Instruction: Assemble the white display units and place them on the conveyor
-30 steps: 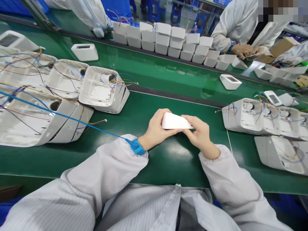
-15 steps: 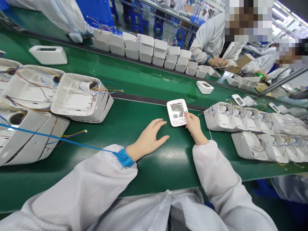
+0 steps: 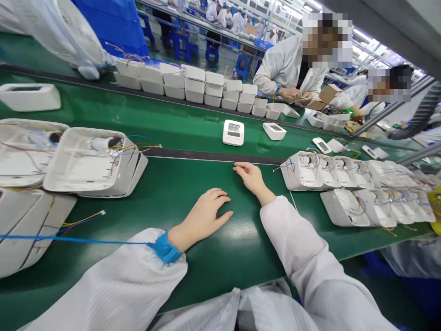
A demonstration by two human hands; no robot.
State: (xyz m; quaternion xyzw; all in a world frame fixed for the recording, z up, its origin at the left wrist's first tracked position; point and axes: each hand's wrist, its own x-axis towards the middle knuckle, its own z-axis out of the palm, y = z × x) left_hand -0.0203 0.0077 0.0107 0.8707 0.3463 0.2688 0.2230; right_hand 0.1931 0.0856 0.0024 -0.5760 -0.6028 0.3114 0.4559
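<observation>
A white device with a display window and buttons, much like a blood pressure monitor, lies face up on the green conveyor belt. My right hand is just in front of it, over the bench by the belt's dark edge. It holds nothing, its fingers are stretched out and the thumb is a little apart. Lower left, my left hand hovers over the green bench top, empty, with fingers spread. A blue wrist strap with a cord circles that wrist.
Open white housings with wires stand stacked at left. More housings form rows at right. Other white devices sit on the belt. Beyond it are stacked white shells and a co-worker handling a part.
My right hand has let go of the white device, which now rests farther away on the belt. The hand has drawn back from it. My left hand stays open; the view has shifted.
</observation>
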